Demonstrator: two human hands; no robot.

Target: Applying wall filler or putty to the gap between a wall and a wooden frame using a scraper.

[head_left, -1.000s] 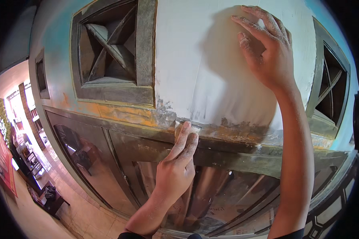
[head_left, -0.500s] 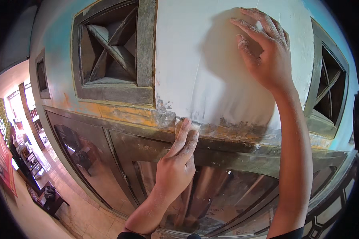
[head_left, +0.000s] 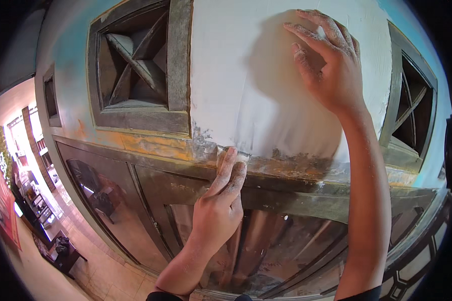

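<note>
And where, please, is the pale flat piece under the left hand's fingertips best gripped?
Probably the lower part of the pale flat piece, from below: its top edge lies by the white wall patch, while the left hand covers its outward face.

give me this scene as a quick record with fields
left hand: fingers over a thin flat piece, at the white wall patch's lower edge
right hand: fingers spread and dusty, in front of the patch; contact unclear
upper left: wooden vent with crossed slats
lower border: worn orange-and-dark strip
below: wood-framed glass panels
</note>
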